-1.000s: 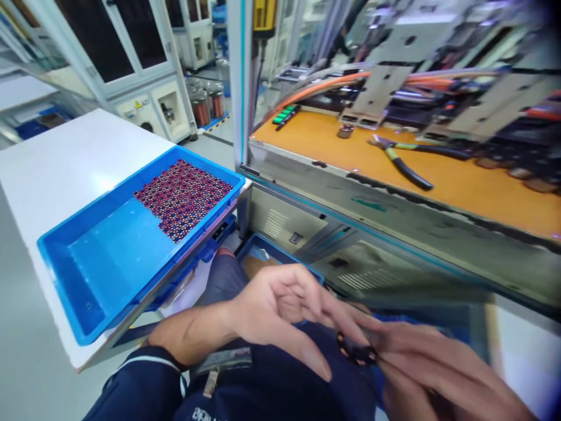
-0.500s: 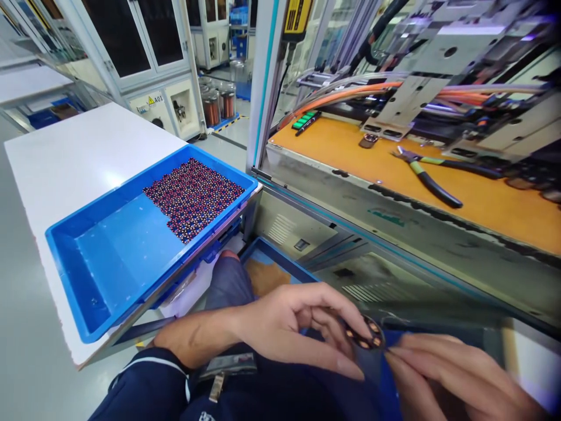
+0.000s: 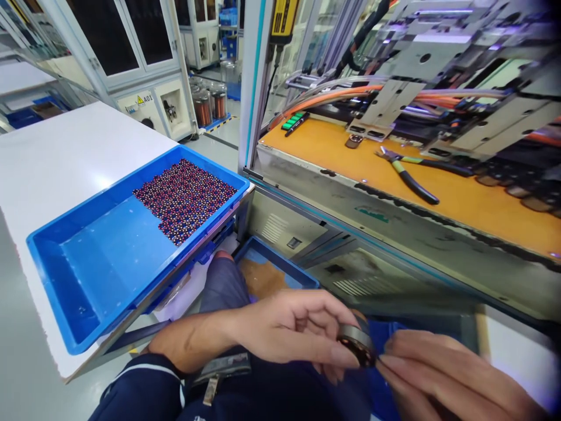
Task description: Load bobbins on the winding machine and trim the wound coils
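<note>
My left hand (image 3: 293, 330) grips a small round motor stator (image 3: 356, 338), with a grey metal outer ring and copper-coloured windings inside. Thumb and fingers hold it on edge, in front of my body. My right hand (image 3: 442, 371) is close by on the right, its thumb and fingertips pinched together at the stator's lower right edge. What lies in that pinch, perhaps a thin wire end, is too small and blurred to make out.
To the left, a blue tray (image 3: 105, 196) on a white table (image 3: 83, 140) holds many small round parts (image 3: 186, 196) at its far end. Cutting pliers (image 3: 412, 175) and a green-and-black item (image 3: 294, 121) lie on the machine's orange bench (image 3: 324, 149). A lower blue bin (image 3: 302, 278) stands beside my knee.
My left hand has turned the stator so its outer metal ring now shows. My right hand has shifted slightly left, staying by its edge. The camera view has swung a little right.
</note>
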The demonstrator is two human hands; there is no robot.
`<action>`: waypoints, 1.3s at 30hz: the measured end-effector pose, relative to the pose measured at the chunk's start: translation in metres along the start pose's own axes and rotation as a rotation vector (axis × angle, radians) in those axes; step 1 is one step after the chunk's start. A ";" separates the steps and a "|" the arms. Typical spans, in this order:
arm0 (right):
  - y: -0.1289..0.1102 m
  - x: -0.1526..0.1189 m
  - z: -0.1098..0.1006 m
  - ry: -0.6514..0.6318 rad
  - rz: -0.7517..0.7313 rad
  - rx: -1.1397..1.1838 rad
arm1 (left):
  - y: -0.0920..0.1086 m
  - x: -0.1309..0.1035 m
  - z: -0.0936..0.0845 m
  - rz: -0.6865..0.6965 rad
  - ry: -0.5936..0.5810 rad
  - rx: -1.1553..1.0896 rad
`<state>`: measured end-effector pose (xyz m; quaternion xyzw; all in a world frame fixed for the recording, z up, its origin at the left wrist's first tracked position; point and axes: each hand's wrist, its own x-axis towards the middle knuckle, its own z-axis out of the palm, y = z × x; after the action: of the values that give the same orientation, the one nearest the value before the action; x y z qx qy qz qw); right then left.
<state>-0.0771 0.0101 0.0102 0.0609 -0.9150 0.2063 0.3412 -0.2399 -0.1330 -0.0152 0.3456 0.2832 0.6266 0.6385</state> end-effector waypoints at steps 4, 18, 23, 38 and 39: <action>-0.008 0.024 0.001 0.050 0.033 -0.133 | -0.001 0.001 0.002 0.264 0.089 -0.002; -0.011 0.040 -0.006 0.019 -0.094 -0.055 | 0.001 0.003 -0.007 -0.001 -0.012 -0.056; -0.008 0.036 -0.002 -0.017 -0.008 -0.198 | 0.001 0.003 -0.003 0.291 0.104 -0.028; -0.009 0.049 -0.003 0.024 -0.026 0.027 | 0.014 0.003 -0.003 0.013 0.091 0.067; -0.009 0.049 -0.002 0.040 -0.001 0.038 | 0.015 0.002 -0.003 0.058 0.128 0.115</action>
<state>-0.1108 0.0047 0.0467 0.0639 -0.9039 0.2245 0.3584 -0.2509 -0.1313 -0.0052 0.3490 0.3489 0.6484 0.5796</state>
